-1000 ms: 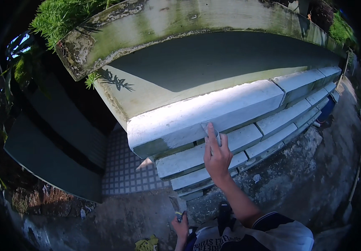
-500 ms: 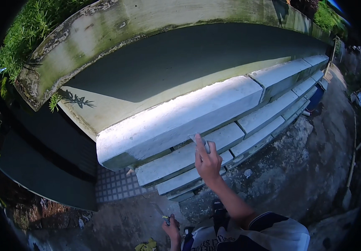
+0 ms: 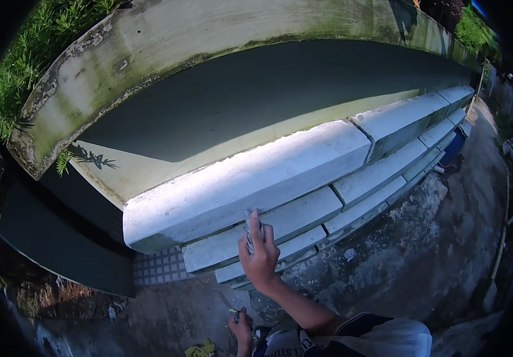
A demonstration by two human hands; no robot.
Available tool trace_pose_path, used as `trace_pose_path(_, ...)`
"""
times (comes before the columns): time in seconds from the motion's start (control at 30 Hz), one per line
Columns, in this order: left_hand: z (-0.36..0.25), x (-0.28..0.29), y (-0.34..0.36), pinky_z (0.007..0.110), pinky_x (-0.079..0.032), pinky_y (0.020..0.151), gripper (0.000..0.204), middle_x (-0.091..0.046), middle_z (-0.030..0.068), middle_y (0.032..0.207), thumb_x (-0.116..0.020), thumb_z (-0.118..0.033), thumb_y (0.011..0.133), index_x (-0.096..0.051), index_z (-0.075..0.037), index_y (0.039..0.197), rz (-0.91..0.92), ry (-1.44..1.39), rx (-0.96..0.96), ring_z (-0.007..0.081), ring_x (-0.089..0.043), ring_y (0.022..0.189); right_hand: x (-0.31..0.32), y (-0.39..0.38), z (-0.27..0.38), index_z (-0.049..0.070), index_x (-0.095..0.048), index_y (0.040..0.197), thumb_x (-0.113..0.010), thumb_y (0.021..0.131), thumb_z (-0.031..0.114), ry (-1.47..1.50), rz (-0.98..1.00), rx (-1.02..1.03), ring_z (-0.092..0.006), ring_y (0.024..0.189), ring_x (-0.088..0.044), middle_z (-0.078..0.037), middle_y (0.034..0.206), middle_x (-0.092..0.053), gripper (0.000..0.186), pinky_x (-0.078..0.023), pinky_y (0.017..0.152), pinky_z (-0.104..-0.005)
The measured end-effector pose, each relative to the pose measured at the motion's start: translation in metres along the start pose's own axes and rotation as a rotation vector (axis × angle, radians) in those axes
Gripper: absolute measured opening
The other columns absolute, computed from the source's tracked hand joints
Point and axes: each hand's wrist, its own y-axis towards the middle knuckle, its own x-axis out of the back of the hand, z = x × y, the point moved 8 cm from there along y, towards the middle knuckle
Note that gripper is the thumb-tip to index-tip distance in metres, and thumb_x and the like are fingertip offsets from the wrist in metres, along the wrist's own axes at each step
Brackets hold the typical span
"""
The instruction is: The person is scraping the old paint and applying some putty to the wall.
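White ledge [image 3: 253, 181], edge near right hand [image 3: 260, 258]; concrete [image 3: 411, 238] stretching rightward.

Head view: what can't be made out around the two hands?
In the head view:
- Right hand: its fingers hide the grip of the grey tool.
- Left hand: its fingers cover most of the handle of the thin tool.
- Yellow bundle: cut off by the lower edge.

Green plants [image 3: 36, 59] and tiled floor [image 3: 160, 269]
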Motion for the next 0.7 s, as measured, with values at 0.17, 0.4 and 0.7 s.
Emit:
trace_pose_path(0.17, 0.004, -0.006, -0.010, 0.026, -0.027, 0.043, 0.032, -0.042, -0.0037, 0.053, -0.064, -0.011, 0.095, -0.044, -0.012, 0.070, -0.050, -0.009, 0.028, 0.0067, -0.036, 0.044, -0.023, -0.010, 0.031, 0.013, -0.052, 0.144, -0.071, 0.079, 0.002, 0.070, 0.180, 0.146, -0.0269, 0.068, -0.063, -0.011, 0.095, -0.060, 0.069, -0.052, 0.055, -0.0364)
trace_pose_path(0.4, 0.009, -0.011, -0.010, 0.026, -0.029, 0.045, 0.030, -0.042, -0.0044, 0.055, -0.064, -0.011, 0.095, -0.045, -0.012, 0.072, -0.036, -0.038, 0.004, 0.0062, -0.037, 0.046, 0.018, 0.025, -0.011, 0.018, -0.055, 0.143, -0.068, 0.082, 0.003, -0.079, 0.047, 0.248, -0.0253, 0.063, -0.060, -0.011, 0.093, -0.058, 0.064, -0.051, 0.053, -0.0362)
trace_pose_path(0.7, 0.013, 0.025, 0.003, 0.027, -0.032, 0.047, 0.034, -0.045, -0.0040, 0.056, -0.066, -0.015, 0.095, -0.048, -0.012, 0.067, 0.028, 0.009, 0.086, 0.0072, -0.041, 0.049, 0.053, 0.050, -0.034, 0.000, -0.037, 0.151, -0.049, 0.098, -0.001, -0.003, -0.230, -0.139, -0.0407, 0.121, -0.055, -0.027, 0.139, -0.051, 0.054, -0.042, 0.103, -0.0444)
